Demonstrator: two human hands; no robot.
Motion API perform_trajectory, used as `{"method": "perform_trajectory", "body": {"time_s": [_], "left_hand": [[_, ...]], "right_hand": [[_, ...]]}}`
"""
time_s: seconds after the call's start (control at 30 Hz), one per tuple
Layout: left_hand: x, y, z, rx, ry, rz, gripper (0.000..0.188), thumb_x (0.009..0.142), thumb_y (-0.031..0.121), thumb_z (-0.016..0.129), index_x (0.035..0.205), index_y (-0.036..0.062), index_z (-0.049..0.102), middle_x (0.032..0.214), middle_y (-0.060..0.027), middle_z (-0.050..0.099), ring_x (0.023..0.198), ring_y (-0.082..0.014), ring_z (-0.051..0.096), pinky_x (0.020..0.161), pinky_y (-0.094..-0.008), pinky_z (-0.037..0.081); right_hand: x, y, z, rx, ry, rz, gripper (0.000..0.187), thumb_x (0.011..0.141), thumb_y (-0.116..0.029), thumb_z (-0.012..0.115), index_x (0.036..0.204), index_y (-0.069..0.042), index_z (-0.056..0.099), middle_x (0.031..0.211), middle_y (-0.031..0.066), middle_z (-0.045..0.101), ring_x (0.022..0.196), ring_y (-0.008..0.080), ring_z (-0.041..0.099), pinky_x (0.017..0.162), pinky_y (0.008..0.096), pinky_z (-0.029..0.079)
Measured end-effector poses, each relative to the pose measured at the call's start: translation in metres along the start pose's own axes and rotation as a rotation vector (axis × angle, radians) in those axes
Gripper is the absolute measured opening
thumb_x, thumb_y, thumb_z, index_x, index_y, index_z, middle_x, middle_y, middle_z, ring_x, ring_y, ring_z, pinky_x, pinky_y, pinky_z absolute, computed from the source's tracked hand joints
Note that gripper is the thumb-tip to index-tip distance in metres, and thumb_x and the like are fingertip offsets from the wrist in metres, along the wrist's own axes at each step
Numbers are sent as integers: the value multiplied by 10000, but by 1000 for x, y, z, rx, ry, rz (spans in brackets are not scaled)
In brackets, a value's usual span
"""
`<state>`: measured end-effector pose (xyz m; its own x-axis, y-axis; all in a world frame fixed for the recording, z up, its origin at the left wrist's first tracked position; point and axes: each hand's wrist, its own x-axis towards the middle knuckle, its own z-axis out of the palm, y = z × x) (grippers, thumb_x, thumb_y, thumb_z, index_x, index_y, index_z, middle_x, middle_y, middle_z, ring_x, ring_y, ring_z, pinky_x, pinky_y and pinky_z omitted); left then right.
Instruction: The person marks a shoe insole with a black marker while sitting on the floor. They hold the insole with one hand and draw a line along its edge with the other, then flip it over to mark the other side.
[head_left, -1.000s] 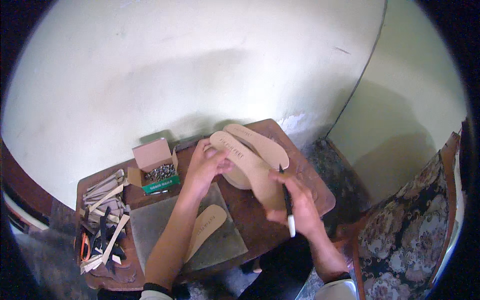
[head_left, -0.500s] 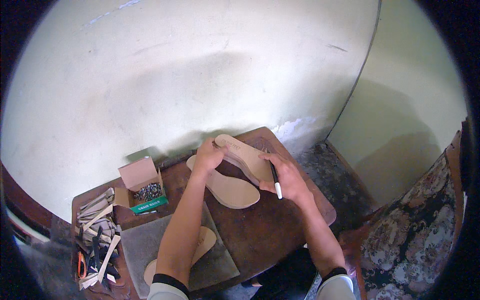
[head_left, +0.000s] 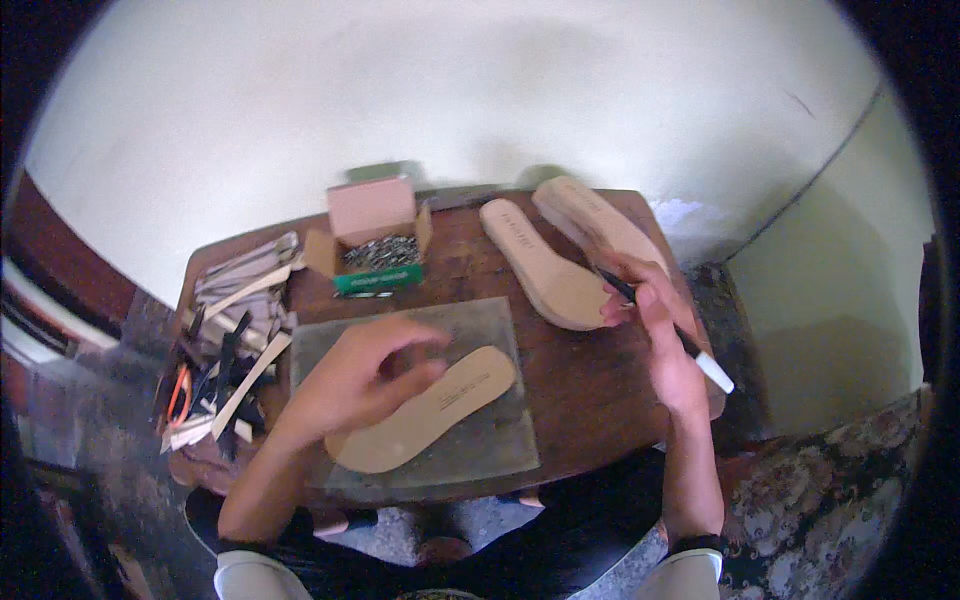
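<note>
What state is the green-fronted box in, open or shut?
Open: the box has its lid raised at the back, and small metal pieces show inside.

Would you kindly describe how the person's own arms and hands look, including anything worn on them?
The left hand and right hand are ungloved, with bare forearms. The pale, whitish sleeves end in dark cuffs. No watch or bracelet shows on either wrist; blur leaves rings uncertain.

Dark wooden table [head_left: 590,375], grey mat [head_left: 480,440], two tan soles [head_left: 545,275], open green box [head_left: 378,278], loose strips [head_left: 248,275]
</note>
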<state>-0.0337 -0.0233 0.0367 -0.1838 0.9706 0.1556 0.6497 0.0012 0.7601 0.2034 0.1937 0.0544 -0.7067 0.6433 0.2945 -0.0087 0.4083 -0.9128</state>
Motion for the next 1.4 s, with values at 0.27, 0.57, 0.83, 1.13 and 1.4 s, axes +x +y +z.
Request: {"method": "perform_trajectory", "body": {"time_s": [0.27, 0.57, 0.83, 1.13, 1.4], "left_hand": [[-155, -59, 5, 121, 237, -200, 437, 827, 209, 799, 1203, 47, 647, 1086, -133, 605, 930, -262, 614, 778, -354, 511], [-169, -69, 20, 120, 291, -44, 517, 737, 268, 844, 1208, 148, 667, 1189, -98, 581, 986, -290, 550, 868, -402, 468], [-172, -78, 22, 151, 289, 3, 435, 725, 249, 846, 1130, 177, 702, 1173, -48, 596, 980, -280, 541, 843, -400, 467], [-170, -75, 20, 143, 278, -50, 406, 705, 197, 853, 1090, 171, 724, 1157, -45, 614, 989, -270, 552, 821, -371, 482], [-168, -72, 20, 124, 288, -56, 411, 708, 189, 851, 1098, 170, 725, 1147, -51, 622, 991, -277, 563, 832, -383, 490]], "right_hand": [[-25, -17, 109, 256, -280, 106, 235, 848, 25, 704, 1052, -52, 620, 1051, 69, 624, 984, 125, 616, 864, 277, 509], [-48, 2, 203, 101, -435, 107, 218, 766, 58, 718, 911, -29, 580, 1009, 77, 603, 928, 134, 626, 829, 269, 529], [-58, 25, 220, -84, -345, -57, 217, 718, -11, 782, 820, -29, 592, 829, 76, 620, 751, 145, 621, 655, 273, 501], [-59, 23, 225, -106, -331, -95, 216, 686, -14, 790, 775, -18, 593, 779, 96, 619, 685, 188, 623, 601, 293, 493], [-57, 24, 223, -120, -335, -118, 203, 694, -22, 785, 774, -13, 598, 772, 101, 620, 671, 197, 630, 595, 297, 491]]}}
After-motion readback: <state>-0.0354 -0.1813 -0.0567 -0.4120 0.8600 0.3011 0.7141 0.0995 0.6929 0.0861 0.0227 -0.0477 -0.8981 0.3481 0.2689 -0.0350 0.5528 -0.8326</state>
